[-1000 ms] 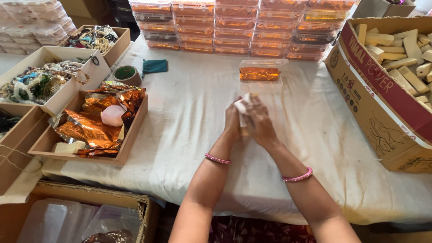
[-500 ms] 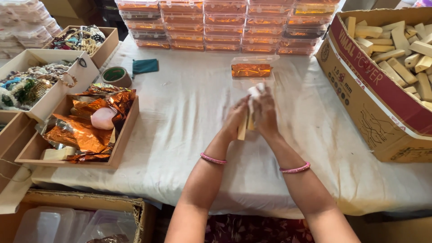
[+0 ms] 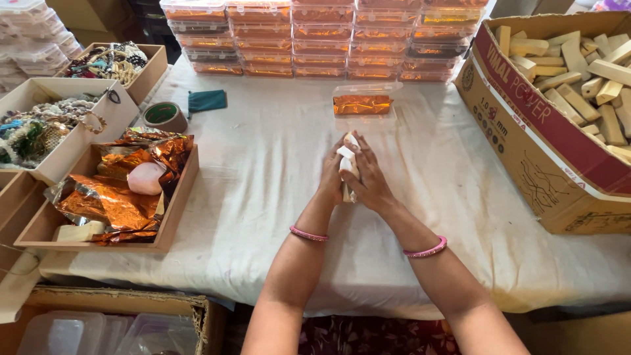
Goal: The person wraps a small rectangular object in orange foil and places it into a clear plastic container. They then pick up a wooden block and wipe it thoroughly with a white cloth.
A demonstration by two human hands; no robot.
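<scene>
Both hands around pale block

Head cam, down over table

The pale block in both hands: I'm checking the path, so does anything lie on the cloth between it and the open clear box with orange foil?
Nothing visible does. The pale block sits between the left hand and right hand; only bare white cloth separates it from the clear box.
</scene>
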